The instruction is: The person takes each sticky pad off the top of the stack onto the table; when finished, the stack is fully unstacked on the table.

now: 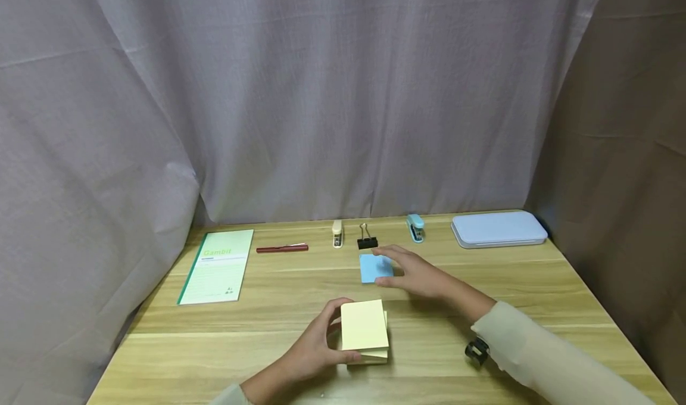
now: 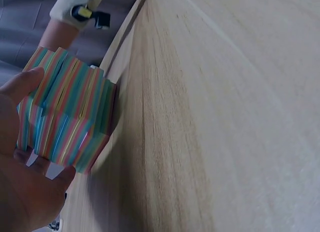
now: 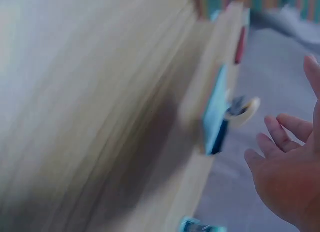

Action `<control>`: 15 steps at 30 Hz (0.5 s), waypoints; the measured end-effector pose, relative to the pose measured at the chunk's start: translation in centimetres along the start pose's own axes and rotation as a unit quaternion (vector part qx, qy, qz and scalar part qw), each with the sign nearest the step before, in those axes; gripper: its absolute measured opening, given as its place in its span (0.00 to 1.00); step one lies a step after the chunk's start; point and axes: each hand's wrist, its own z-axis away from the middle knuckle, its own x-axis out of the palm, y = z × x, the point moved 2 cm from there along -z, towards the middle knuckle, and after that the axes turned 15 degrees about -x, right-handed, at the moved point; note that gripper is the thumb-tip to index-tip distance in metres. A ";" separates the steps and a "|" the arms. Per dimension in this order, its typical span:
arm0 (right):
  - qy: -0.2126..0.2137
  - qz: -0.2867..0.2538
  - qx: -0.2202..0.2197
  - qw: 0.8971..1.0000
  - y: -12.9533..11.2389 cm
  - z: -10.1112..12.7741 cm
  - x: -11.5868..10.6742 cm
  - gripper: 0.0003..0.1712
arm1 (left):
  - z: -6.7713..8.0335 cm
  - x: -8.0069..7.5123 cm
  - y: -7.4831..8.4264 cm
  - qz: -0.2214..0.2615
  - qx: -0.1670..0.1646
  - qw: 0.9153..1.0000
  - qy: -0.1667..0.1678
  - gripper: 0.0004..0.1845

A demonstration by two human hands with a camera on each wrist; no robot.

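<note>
The sticky-note block (image 1: 365, 332) sits near the front middle of the table (image 1: 536, 280) in the head view, and the left hand (image 1: 313, 348) curls its grip round the block's left side. The right hand (image 1: 415, 272) hovers just beyond it with its grip spread apart, fingers relaxed, over the blue note (image 1: 373, 268). Farther back lie a binder clip (image 1: 367, 238), two small staplers, a red pen and a green notepad (image 1: 217, 266).

The left wrist view shows the block's striped edges (image 2: 67, 114) clasped between thumb and fingers.

The right wrist view is blurred; the fingers (image 3: 280, 137) hang loose, holding nothing.
</note>
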 end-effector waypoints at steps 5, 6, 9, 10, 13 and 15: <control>-0.009 -0.008 -0.031 0.999 -3.3 1.3 0.3 0.44 | 0.0 -0.1 0.1 -0.004 0.004 1.000 -0.003 0.45; -0.011 -0.009 -0.036 0.999 -3.9 1.6 0.4 0.44 | 0.0 -0.1 0.1 -0.006 0.005 1.000 -0.003 0.45; -0.022 -0.013 -0.044 0.999 -5.4 2.4 0.9 0.45 | 0.0 -0.1 0.2 -0.012 0.006 1.000 -0.003 0.45; -0.026 -0.015 -0.045 0.999 -5.8 2.7 1.0 0.46 | 0.0 -0.1 0.2 -0.015 0.008 1.000 -0.003 0.45; -0.035 -0.027 -0.045 0.998 -6.7 3.4 1.7 0.49 | 0.0 -0.1 0.1 -0.018 0.009 1.000 -0.004 0.45; -0.037 -0.035 -0.045 0.998 -7.1 3.8 2.1 0.51 | -0.1 -0.1 0.1 -0.018 0.009 1.000 -0.005 0.44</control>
